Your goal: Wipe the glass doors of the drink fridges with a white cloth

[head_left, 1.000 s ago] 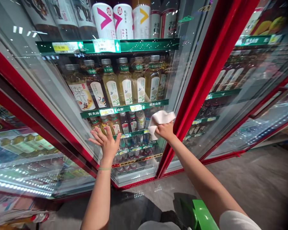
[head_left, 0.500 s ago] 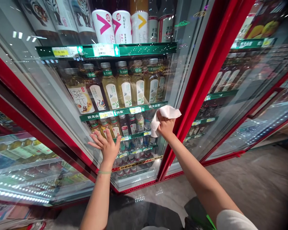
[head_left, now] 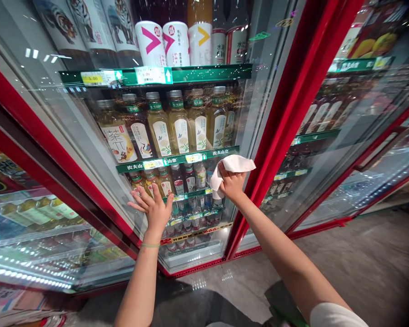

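My left hand [head_left: 153, 208] lies flat with fingers spread against the glass door [head_left: 88, 127] of a drinks cooler, low on the pane. My right hand [head_left: 232, 184] is closed on a white cloth [head_left: 230, 167] and presses it to the same glass near the door's right edge, beside the red frame [head_left: 286, 109]. Behind the glass stand rows of yellow tea bottles [head_left: 179, 122] on green shelves [head_left: 177, 159], with smaller bottles lower down.
Another red-framed cooler door [head_left: 354, 136] is to the right and one more [head_left: 37, 227] at the left, both stocked with bottles. Large white-labelled bottles [head_left: 177, 43] fill the top shelf. Grey tiled floor [head_left: 361, 272] stretches below and to the right.
My right hand with the cloth rose a little along the glass near the red frame, then stayed about level. The left hand kept its place, flat on the pane.
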Motion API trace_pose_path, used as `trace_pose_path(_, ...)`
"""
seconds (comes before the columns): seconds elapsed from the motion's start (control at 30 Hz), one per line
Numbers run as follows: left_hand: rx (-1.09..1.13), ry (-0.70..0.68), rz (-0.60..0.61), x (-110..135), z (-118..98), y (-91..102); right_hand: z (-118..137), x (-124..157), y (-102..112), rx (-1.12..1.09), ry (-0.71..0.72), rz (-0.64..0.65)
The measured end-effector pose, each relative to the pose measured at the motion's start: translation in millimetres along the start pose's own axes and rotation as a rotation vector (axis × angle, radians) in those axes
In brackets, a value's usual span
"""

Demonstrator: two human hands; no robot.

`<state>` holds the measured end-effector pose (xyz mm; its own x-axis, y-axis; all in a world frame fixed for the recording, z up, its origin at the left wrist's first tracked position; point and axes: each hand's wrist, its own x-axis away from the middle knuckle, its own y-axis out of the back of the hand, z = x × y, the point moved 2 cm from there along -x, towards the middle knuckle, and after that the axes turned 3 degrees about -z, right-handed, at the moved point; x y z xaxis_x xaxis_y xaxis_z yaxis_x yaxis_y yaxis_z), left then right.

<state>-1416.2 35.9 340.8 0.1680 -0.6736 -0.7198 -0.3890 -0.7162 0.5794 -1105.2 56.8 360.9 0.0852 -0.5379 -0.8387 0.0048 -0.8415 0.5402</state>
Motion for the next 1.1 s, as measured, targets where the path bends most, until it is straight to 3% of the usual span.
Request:
trace_pose_path(0.1, 0.003, 0.003, 0.008, 0.1, -0.4, 0.6, 14.2, 4.8, -0.6, -0.033, 0.026, 0.084)
trace_pose_path(0.2, 0.01, 0.005, 0.013, 0.6, 0.1, 1.3, 26.5, 13.2, -4.6, -0.14, 0.269, 0.231)
trace_pose_path(0.3, 0.002, 0.001, 0.016, 1.0, 1.3, 1.7, 18.6, 17.2, -6.6, -0.209, 0.445, 0.271)
trace_pose_path(0.37, -0.005, 0.001, 0.015, 0.9, 2.1, 1.8, 2.3, 14.9, -6.5, -0.17, 0.384, 0.231)
trace_pose_path(0.53, 0.0, 0.017, 0.014, 0.7, 2.1, 0.5, -30.1, 6.3, -2.2, -0.007, 0.002, 0.009)
trace_pose_path(0.77, -0.007, 0.013, -0.013, 0.8, 1.4, -1.6, -16.9, 2.1, -0.1, -0.082, -0.118, -0.084)
trace_pose_path(0.93, -0.004, 0.008, -0.01, 0.4, 2.1, -1.4, 4.9, -18.3, 11.5, -0.118, -0.249, -0.164)
trace_pose_path(1.0, 0.007, 0.012, -0.004, 0.2, 2.4, -1.2, 16.3, -23.9, 13.4, -0.111, -0.217, -0.136)
trace_pose_path(1.1, 0.013, 0.009, 0.0, 0.0, 2.7, -1.2, 26.8, -21.4, 9.1, -0.117, 0.059, 0.054)
